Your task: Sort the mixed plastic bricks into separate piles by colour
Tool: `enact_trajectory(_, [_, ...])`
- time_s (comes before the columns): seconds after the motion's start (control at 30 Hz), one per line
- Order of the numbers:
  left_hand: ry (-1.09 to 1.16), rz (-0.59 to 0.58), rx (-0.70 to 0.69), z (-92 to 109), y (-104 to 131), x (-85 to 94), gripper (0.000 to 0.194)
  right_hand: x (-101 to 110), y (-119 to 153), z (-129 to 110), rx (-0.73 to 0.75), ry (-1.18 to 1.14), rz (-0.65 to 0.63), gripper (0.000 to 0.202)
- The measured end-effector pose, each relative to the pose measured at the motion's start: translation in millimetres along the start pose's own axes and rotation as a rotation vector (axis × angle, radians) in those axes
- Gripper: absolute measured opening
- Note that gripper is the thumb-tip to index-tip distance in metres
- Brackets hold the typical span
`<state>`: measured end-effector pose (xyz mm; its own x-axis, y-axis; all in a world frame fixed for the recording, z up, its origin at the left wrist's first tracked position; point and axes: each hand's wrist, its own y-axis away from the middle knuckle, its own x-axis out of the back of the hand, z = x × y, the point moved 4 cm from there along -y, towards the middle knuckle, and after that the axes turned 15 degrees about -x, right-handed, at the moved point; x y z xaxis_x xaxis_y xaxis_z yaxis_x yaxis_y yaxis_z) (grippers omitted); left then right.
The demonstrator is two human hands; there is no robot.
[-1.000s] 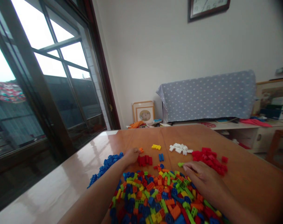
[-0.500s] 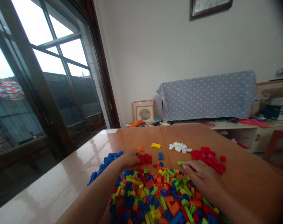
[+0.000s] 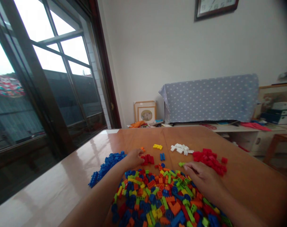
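My left hand [image 3: 133, 158] reaches over the table at the left end of a short row of red bricks [image 3: 148, 159]. Its thumb and fingers close around the end brick, and part of that grip is hidden. Just behind the fingertips lie small orange bricks [image 3: 142, 149]. On the other side, my right hand [image 3: 201, 172] has curled fingers, with the thumb and index finger at a lime green brick [image 3: 181, 164] that sticks out past the tips. A large mixed heap of toy bricks [image 3: 157, 195] spreads below and between both hands.
A blue brick pile [image 3: 107, 165] lies left of my left forearm. Further back are yellow bricks [image 3: 157, 147], two blue bricks [image 3: 162, 156], white bricks [image 3: 181, 148] and a red pile [image 3: 210, 160]. All stand on a glossy wooden table [image 3: 134, 135] beside glass doors [image 3: 63, 78].
The view has shifted slightly. My left hand has moved a little upward at the red row, covering more of the orange bricks. My right hand stays by the lime green brick.
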<state>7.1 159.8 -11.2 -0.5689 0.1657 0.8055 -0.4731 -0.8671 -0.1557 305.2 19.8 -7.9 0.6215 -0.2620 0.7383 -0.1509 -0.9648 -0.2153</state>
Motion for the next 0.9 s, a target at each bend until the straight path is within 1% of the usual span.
enact_trajectory(0.07, [-0.003,-0.02,-0.058,10.1,0.9,-2.1,0.042,0.6,0.2,-1.5,-0.002,-0.012,-0.004,0.039])
enact_trajectory(0.17, [-0.01,-0.099,-0.182,30.7,4.8,-9.4,0.032,0.7,-0.3,-1.3,-0.023,-0.023,-0.01,0.04])
enact_trajectory(0.33, [-0.078,-0.24,-0.347,66.0,13.6,-27.6,0.028,-2.3,-2.4,3.2,-0.05,-0.032,-0.002,0.041])
enact_trajectory(0.43, [-0.124,-0.283,-0.417,79.6,17.1,-41.2,0.021,-3.6,-2.7,3.9,-0.039,-0.049,-0.002,0.041])
enact_trajectory(0.5, [-0.123,-0.29,-0.425,84.0,18.9,-48.4,0.019,-3.3,-2.2,3.2,-0.033,-0.053,-0.001,0.041])
enact_trajectory(0.6, [-0.036,-0.329,-0.388,85.8,22.1,-54.2,0.026,-1.9,-1.4,1.6,-0.031,-0.054,0.005,0.041])
enact_trajectory(0.73, [0.123,-0.369,-0.317,84.9,23.7,-51.4,0.035,-1.1,-1.4,-0.2,-0.026,-0.04,0.016,0.04])
enact_trajectory(0.8, [0.149,-0.348,-0.307,85.2,20.6,-48.0,0.038,-1.4,-1.6,-0.6,-0.021,-0.039,0.022,0.039])
enact_trajectory(0.9, [0.059,-0.265,-0.32,87.6,10.8,-44.9,0.035,-2.5,-1.7,-0.7,-0.021,-0.039,0.02,0.039])
